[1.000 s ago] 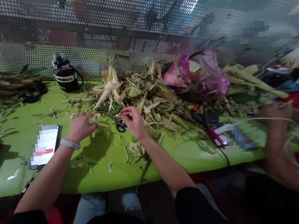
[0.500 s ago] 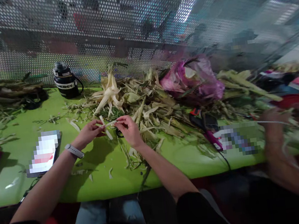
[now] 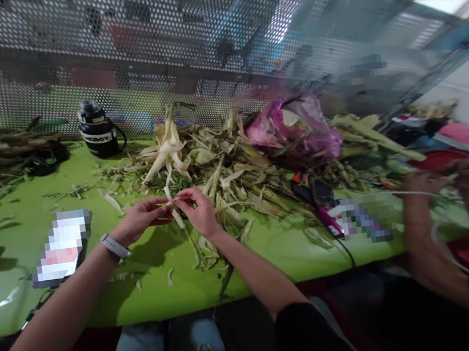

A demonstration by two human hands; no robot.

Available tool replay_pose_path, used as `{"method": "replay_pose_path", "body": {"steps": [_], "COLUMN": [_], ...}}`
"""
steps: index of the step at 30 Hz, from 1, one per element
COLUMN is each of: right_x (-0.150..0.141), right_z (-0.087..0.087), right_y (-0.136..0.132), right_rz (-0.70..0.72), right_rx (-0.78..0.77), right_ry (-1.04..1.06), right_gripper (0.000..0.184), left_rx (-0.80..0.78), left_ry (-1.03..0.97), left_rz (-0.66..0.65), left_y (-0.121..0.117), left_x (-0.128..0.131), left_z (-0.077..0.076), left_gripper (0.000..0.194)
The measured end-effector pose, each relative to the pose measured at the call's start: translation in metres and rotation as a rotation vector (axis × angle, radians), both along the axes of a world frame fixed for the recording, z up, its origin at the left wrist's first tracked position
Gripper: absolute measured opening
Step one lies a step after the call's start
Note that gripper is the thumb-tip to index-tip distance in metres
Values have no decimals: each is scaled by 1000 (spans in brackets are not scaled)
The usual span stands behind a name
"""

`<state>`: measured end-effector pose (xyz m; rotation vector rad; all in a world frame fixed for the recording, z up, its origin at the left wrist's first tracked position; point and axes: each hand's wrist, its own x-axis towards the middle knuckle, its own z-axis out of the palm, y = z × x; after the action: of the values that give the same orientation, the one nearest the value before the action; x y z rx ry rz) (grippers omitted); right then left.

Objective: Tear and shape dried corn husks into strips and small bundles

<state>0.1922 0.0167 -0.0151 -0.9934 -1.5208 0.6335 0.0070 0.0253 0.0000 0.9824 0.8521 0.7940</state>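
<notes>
Strip (image 3: 178,218) sitting between your left hand (image 3: 141,219) and right hand (image 3: 199,211).
You are pinching it mid-length with both sets of fingertips; its long axis is running near to far, crossing your fingers, far end pointing toward the husk pile (image 3: 258,191). Neither hand is clearly lying nearer.

Bright green table (image 3: 117,306). At left, black bottle (image 3: 98,137) with a white band and dark lettering. At centre, husks (image 3: 262,186) in cream, tan and green. Pink-purple bag (image 3: 319,130), far right of centre. Grey screen (image 3: 148,48) at the far side, patterned with round dots.
</notes>
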Motion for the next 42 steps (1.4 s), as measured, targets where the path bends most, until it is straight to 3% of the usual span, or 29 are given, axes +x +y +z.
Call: {"method": "replay_pose_path", "body": {"steps": [19, 29, 42], "right_x": [9, 2, 1], "right_z": [7, 7, 5], "right_y": [0, -2, -3], "right_rz": [11, 39, 55], "right_rx": [55, -43, -69], "right_ry": [-123, 6, 29], "right_gripper": [16, 22, 24], "left_rx": [-11, 1, -15], "left_ry": [-95, -141, -160], "left_rz": [84, 111, 151], "left_y": [-12, -12, -15], "left_x": [9, 11, 14], "left_z": [8, 2, 8], "left_gripper": [34, 36, 29]}}
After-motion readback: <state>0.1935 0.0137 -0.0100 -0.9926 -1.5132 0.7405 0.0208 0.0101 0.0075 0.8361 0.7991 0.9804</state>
